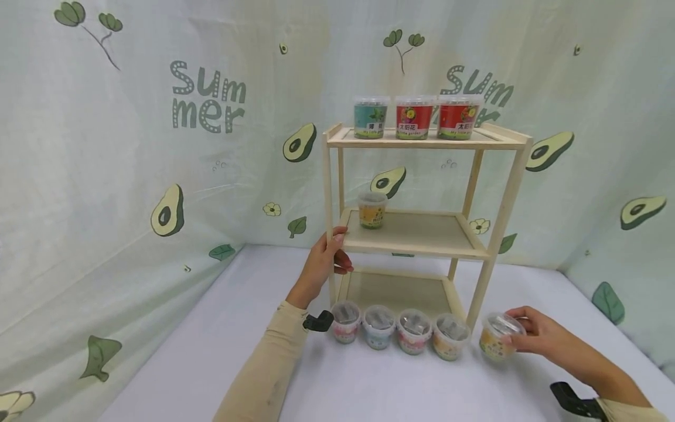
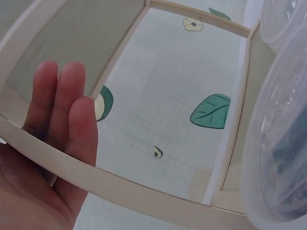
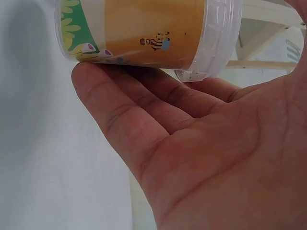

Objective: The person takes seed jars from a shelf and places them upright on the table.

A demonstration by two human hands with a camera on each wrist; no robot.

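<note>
Orange and green colour the label of the plastic tub (image 1: 493,347) gripped in the right hand (image 1: 545,337), just right of the wooden rack (image 1: 504,217); whether it touches the white bench (image 1: 211,357) I cannot tell. The left hand (image 1: 319,258) holds the rack's left front post (image 1: 327,181) beside the middle shelf (image 1: 427,231), which bears an orange-labelled cup (image 1: 372,214). Four lidded cups (image 1: 379,336) line the rack's front; three labelled pots (image 1: 413,120) stand on top.

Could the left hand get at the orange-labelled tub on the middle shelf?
Probably yes: the left hand grips the rack post near the tub, and once it lets go, the shelf's open front leaves the way free.
</note>
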